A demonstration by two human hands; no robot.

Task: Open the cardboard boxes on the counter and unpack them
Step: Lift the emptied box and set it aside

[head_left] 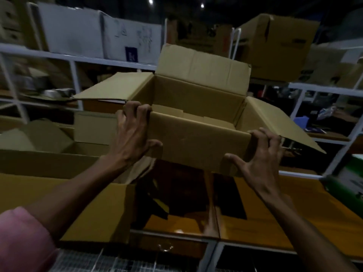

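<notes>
An open cardboard box (196, 142) sits raised above the glossy wooden surface (275, 209), held between both hands at the middle of the view. Its four flaps are spread: the far flap stands up, the left flap lies out flat to the left, the right flap slopes down to the right, and the near flap hangs down toward the person. Inside, only the folded bottom panels of the box can be seen.

The left hand (131, 138) grips the near left corner of the box; its fingers (137, 108) curl over the top edge into the opening while the thumb presses against the near wall. The right hand (259, 163) grips the near right corner; its fingers hook around the corner edge and the thumb stretches along the lower front of the near flap. A pink sleeve (23, 240) covers the left upper arm at the bottom left.

A second, larger cardboard box (59, 193) lies on the surface to the left, also open, with crumpled brown paper (35, 138) inside it. White metal shelving (78, 61) runs behind, stacked with more cartons, including a brown carton (279, 44) at upper right. A green-and-white box (351, 177) stands at the right edge. The scene is dim and slightly blurred.
</notes>
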